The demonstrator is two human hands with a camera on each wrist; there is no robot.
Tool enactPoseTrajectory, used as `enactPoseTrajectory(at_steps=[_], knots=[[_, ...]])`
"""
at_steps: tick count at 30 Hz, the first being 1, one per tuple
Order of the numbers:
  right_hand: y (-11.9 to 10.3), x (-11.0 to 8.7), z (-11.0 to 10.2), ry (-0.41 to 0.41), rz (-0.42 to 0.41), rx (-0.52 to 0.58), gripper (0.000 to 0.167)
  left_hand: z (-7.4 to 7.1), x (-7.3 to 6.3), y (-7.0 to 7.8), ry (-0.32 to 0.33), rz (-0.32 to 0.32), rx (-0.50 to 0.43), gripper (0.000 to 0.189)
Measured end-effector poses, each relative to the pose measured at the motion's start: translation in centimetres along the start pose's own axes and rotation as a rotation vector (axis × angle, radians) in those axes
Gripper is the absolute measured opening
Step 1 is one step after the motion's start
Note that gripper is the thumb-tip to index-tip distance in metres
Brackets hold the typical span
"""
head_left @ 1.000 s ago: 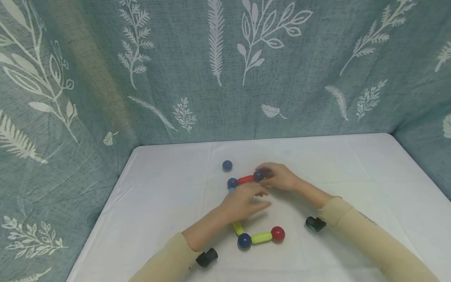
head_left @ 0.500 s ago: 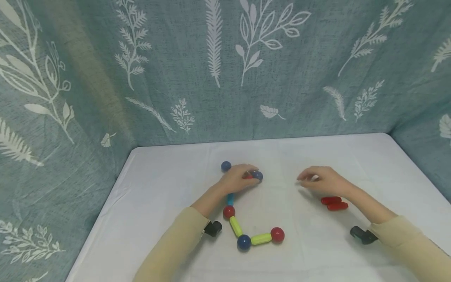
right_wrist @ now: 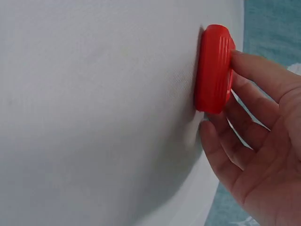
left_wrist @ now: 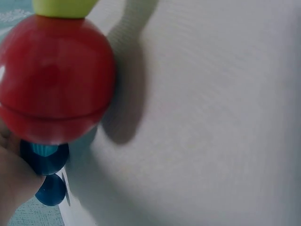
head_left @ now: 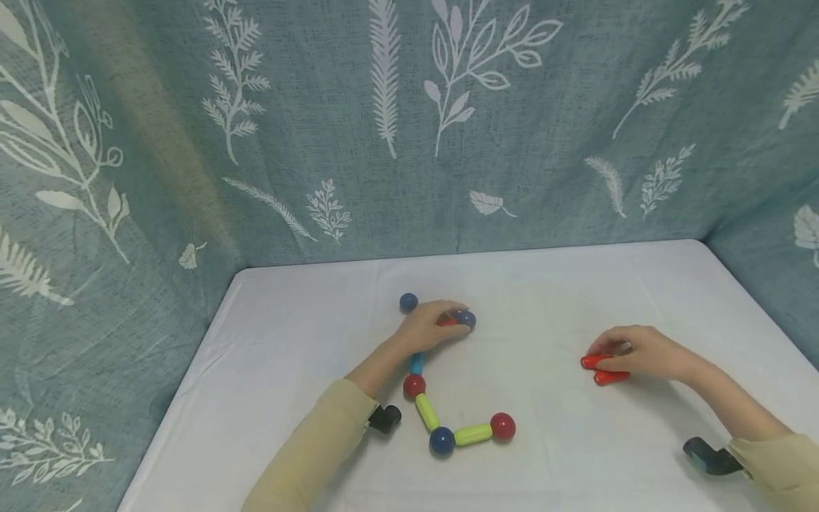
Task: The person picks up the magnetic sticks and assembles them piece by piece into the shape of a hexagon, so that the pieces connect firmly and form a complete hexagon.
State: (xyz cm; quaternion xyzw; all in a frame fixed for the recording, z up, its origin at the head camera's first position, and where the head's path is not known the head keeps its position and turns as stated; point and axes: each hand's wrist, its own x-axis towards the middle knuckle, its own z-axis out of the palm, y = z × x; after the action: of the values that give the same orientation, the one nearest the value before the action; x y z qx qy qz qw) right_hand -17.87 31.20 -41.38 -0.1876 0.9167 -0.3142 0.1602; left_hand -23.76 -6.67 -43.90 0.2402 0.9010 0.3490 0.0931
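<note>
A chain of coloured magnetic rods and balls lies on the white table. My left hand [head_left: 427,328] grips the chain's far end, finger and thumb about a blue ball [head_left: 468,319] and a red rod [head_left: 449,322]. Part of the chain is hidden under that hand; a light blue rod [head_left: 416,363] comes out below it. To the right, two loose red rods [head_left: 612,377] lie side by side. My right hand [head_left: 646,353] pinches the far one between thumb and fingers. In the right wrist view, the nearer red rod [right_wrist: 214,69] stands in front of those fingers.
Nearer me, the chain continues with a red ball [head_left: 414,386], yellow-green rods [head_left: 472,434], a dark blue ball [head_left: 442,441] and another red ball [head_left: 502,427]. A loose blue ball [head_left: 408,302] sits behind the left hand. A patterned curtain [head_left: 409,128] borders the white table [head_left: 537,483].
My right hand has left the blue ball and moved right to the loose red rods. The left hand has moved up and taken hold of the chain's far end.
</note>
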Motion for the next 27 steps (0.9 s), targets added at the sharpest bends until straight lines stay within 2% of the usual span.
enactPoseTrajectory(at_steps=[4,8,15,21,27], knots=[[-0.2,0.6,0.6,0.024,-0.013,-0.038,0.026,0.1,0.0,0.0,0.003,0.004,-0.003,0.045],[-1.0,1.9,1.4,0.053,-0.064,-0.057,0.024,0.1,0.0,0.0,0.004,-0.006,0.003,0.046],[-4.0,5.6,3.6,0.099,-0.158,-0.013,0.022,0.1,-0.3,-0.1,0.004,-0.011,0.008,0.046],[-6.3,8.8,5.3,0.118,-0.189,-0.004,0.022,0.0,-0.6,-0.1,0.020,0.006,-0.018,0.046],[-7.8,10.8,6.1,0.125,-0.208,0.013,0.023,0.0,-1.0,-0.2,0.040,0.007,-0.015,0.045]])
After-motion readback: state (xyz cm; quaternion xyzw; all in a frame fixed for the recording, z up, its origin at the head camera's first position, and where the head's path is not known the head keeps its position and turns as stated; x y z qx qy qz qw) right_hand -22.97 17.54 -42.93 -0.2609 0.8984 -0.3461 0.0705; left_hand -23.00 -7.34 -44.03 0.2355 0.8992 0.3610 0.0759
